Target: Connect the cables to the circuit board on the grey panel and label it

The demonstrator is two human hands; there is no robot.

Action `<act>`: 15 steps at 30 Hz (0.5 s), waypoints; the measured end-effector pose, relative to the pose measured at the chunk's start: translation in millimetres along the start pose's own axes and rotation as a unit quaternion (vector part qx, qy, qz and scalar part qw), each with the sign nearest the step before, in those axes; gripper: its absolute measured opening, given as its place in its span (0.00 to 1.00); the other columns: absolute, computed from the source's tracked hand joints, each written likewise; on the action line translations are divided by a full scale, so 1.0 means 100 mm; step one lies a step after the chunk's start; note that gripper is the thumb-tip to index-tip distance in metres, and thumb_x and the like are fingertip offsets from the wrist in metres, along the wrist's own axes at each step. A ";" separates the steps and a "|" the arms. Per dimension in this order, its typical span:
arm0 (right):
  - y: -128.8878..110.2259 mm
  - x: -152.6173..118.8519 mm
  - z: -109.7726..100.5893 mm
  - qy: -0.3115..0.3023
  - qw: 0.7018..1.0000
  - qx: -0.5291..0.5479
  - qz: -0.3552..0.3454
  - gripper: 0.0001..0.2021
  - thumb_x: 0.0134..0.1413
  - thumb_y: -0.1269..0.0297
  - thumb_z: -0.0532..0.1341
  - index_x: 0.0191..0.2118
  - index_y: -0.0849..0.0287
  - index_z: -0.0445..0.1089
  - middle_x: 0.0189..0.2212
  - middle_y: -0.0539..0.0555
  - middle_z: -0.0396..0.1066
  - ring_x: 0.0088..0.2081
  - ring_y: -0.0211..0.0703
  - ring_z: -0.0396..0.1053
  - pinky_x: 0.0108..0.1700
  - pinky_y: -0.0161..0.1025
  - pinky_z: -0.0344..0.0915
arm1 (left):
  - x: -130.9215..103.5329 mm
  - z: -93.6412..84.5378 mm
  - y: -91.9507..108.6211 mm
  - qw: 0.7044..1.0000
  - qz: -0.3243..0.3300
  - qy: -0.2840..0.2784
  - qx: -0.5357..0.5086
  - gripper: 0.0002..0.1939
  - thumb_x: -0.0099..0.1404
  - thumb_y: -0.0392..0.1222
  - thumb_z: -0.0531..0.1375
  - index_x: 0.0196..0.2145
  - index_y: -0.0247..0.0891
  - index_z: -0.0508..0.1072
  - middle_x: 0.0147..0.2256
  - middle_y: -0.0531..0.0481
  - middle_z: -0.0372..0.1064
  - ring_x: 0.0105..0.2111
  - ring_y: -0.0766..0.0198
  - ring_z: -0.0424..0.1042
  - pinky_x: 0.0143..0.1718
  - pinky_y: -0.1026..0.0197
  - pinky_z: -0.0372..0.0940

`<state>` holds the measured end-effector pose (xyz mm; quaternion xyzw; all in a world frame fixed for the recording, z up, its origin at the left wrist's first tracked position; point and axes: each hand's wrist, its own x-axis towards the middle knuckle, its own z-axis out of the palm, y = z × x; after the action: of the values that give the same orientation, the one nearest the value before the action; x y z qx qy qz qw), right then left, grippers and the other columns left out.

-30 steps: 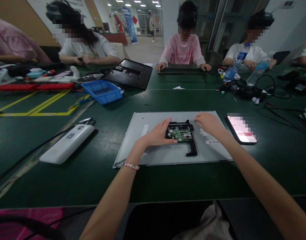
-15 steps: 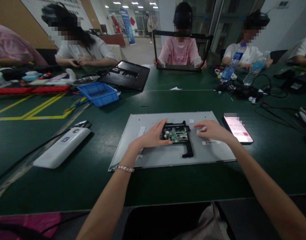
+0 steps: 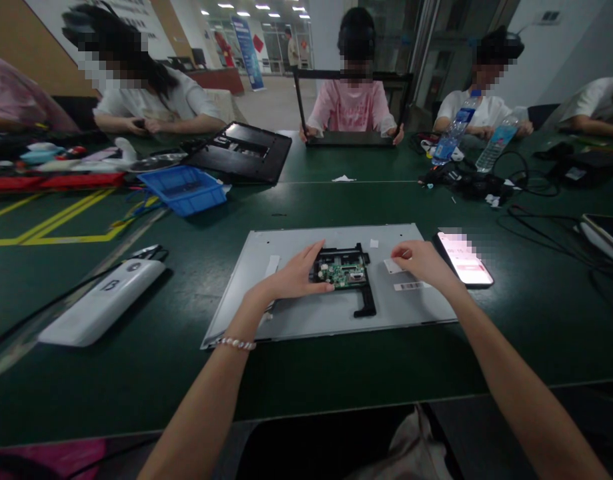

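Observation:
A grey metal panel (image 3: 306, 317) lies flat on the green table. On it rests a black bracket (image 3: 367, 300) around a green circuit board (image 3: 341, 275). My left hand (image 3: 299, 272) grips the left side of the bracket between thumb and fingers. My right hand (image 3: 420, 261) is pinched over a small white label (image 3: 392, 267) on the panel's right part; whatever its fingertips hold is too small to name. A barcode strip (image 3: 409, 287) lies below that hand.
A lit phone (image 3: 465, 260) lies right of the panel, a white power bank (image 3: 103, 300) left. Beyond are a blue tray (image 3: 183, 193), a black casing (image 3: 241, 153), bottles (image 3: 453, 133) and cables. Across the table a person (image 3: 351, 107) holds a black frame (image 3: 356, 139).
The view has shifted, so everything appears further left. My right fingers have closed more tightly, and the white label beneath them shows more. My left hand stays on the bracket.

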<state>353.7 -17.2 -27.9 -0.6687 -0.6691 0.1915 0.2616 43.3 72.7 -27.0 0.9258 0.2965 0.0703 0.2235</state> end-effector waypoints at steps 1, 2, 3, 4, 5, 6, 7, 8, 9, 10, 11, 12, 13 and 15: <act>0.01 0.00 0.00 0.001 1.000 -0.012 0.005 0.09 0.50 0.67 0.57 0.35 0.58 0.74 0.31 0.53 0.74 0.33 0.42 0.70 0.36 0.38 0.63 | 0.00 0.00 0.00 1.000 0.001 0.002 0.003 0.51 0.57 0.60 0.57 0.65 0.35 0.33 0.65 0.36 0.33 0.63 0.46 0.40 0.61 0.44 0.44; 0.02 -0.01 0.00 0.001 1.000 -0.024 0.008 0.09 0.50 0.67 0.57 0.35 0.58 0.74 0.32 0.54 0.73 0.33 0.42 0.70 0.36 0.38 0.63 | 0.01 0.00 0.00 1.000 0.003 0.004 0.006 0.51 0.56 0.60 0.58 0.65 0.34 0.33 0.65 0.36 0.34 0.63 0.46 0.40 0.61 0.44 0.44; 0.02 -0.01 0.00 0.002 0.999 -0.037 0.007 0.10 0.50 0.67 0.57 0.36 0.58 0.74 0.34 0.54 0.73 0.34 0.42 0.70 0.36 0.38 0.63 | 0.01 0.00 0.00 1.000 0.003 0.005 0.008 0.52 0.56 0.61 0.58 0.65 0.34 0.33 0.65 0.35 0.34 0.63 0.46 0.40 0.61 0.44 0.43; 0.03 -0.01 0.00 0.004 0.999 -0.050 0.004 0.10 0.50 0.67 0.57 0.37 0.58 0.74 0.35 0.55 0.73 0.34 0.42 0.69 0.37 0.39 0.63 | 0.01 0.00 0.01 1.000 0.002 0.005 0.010 0.52 0.56 0.61 0.58 0.65 0.33 0.33 0.65 0.34 0.34 0.63 0.46 0.41 0.62 0.45 0.43; 0.02 -0.01 0.01 0.007 0.998 -0.063 -0.001 0.10 0.51 0.67 0.56 0.38 0.59 0.73 0.37 0.56 0.72 0.34 0.42 0.69 0.38 0.39 0.62 | 0.01 0.00 0.01 1.000 0.000 0.003 0.012 0.52 0.56 0.61 0.57 0.65 0.33 0.33 0.65 0.34 0.34 0.63 0.46 0.41 0.62 0.45 0.43; 0.02 -0.01 0.01 0.010 0.997 -0.074 -0.005 0.10 0.51 0.66 0.56 0.38 0.59 0.73 0.38 0.56 0.72 0.34 0.42 0.69 0.39 0.39 0.62 | 0.01 0.00 0.01 1.000 -0.002 0.000 0.013 0.52 0.56 0.61 0.57 0.65 0.33 0.33 0.65 0.34 0.34 0.63 0.46 0.41 0.62 0.45 0.43; 0.01 -0.01 0.02 0.010 0.996 -0.084 -0.007 0.10 0.52 0.66 0.56 0.38 0.59 0.73 0.39 0.56 0.71 0.34 0.41 0.69 0.39 0.39 0.62 | 0.01 -0.01 0.01 1.000 -0.004 -0.001 0.013 0.52 0.56 0.62 0.57 0.65 0.33 0.34 0.65 0.34 0.34 0.63 0.46 0.41 0.62 0.45 0.43; 0.00 -0.01 0.02 0.009 0.996 -0.091 -0.008 0.10 0.53 0.66 0.56 0.39 0.59 0.73 0.39 0.57 0.71 0.34 0.41 0.68 0.40 0.38 0.62 | 0.01 -0.01 0.01 1.000 -0.004 0.000 0.013 0.52 0.56 0.62 0.57 0.65 0.33 0.34 0.65 0.35 0.34 0.63 0.46 0.40 0.62 0.45 0.43; -0.01 -0.02 0.03 0.009 0.995 -0.098 -0.007 0.10 0.54 0.66 0.55 0.39 0.59 0.73 0.39 0.56 0.71 0.34 0.41 0.68 0.40 0.38 0.61 | 0.01 -0.01 0.00 1.000 -0.003 0.001 0.013 0.52 0.56 0.62 0.57 0.65 0.34 0.34 0.65 0.35 0.34 0.63 0.46 0.40 0.62 0.45 0.43; -0.03 -0.02 0.03 0.009 0.995 -0.103 -0.005 0.10 0.54 0.66 0.55 0.39 0.59 0.73 0.39 0.56 0.71 0.35 0.41 0.68 0.40 0.38 0.61 | 0.01 0.00 0.00 1.000 -0.002 0.003 0.013 0.52 0.56 0.62 0.57 0.65 0.34 0.33 0.65 0.35 0.33 0.63 0.46 0.40 0.62 0.45 0.43; -0.04 -0.02 0.04 0.008 0.994 -0.108 -0.004 0.10 0.55 0.66 0.55 0.38 0.59 0.73 0.39 0.56 0.71 0.35 0.41 0.68 0.41 0.38 0.61 | 0.01 0.00 -0.01 1.000 -0.002 0.004 0.013 0.52 0.56 0.62 0.57 0.65 0.35 0.33 0.65 0.36 0.33 0.63 0.46 0.40 0.62 0.45 0.43; -0.04 -0.02 0.04 0.008 0.994 -0.110 -0.003 0.11 0.55 0.65 0.55 0.39 0.59 0.73 0.39 0.56 0.71 0.36 0.41 0.68 0.41 0.38 0.61 | 0.00 0.01 -0.02 1.000 -0.002 0.004 0.012 0.52 0.56 0.62 0.57 0.65 0.35 0.33 0.65 0.36 0.33 0.63 0.46 0.40 0.62 0.45 0.43; -0.05 -0.02 0.04 0.007 0.994 -0.111 -0.002 0.11 0.55 0.65 0.54 0.39 0.59 0.73 0.40 0.56 0.70 0.36 0.42 0.68 0.41 0.38 0.61 | -0.01 0.01 -0.02 1.000 -0.003 0.004 0.012 0.52 0.56 0.62 0.57 0.65 0.35 0.32 0.65 0.36 0.33 0.63 0.46 0.40 0.62 0.46 0.43; -0.06 -0.02 0.05 0.003 0.994 -0.107 0.003 0.11 0.56 0.65 0.54 0.39 0.59 0.73 0.40 0.57 0.70 0.37 0.42 0.68 0.42 0.38 0.61 | -0.03 0.02 -0.02 1.000 -0.009 0.002 0.010 0.53 0.56 0.63 0.57 0.65 0.34 0.32 0.65 0.36 0.33 0.64 0.47 0.40 0.62 0.47 0.43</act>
<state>346.3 -18.9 -28.4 -0.6953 -0.6829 0.1175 0.1905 39.8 71.8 -29.5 0.9252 0.3061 0.0674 0.2140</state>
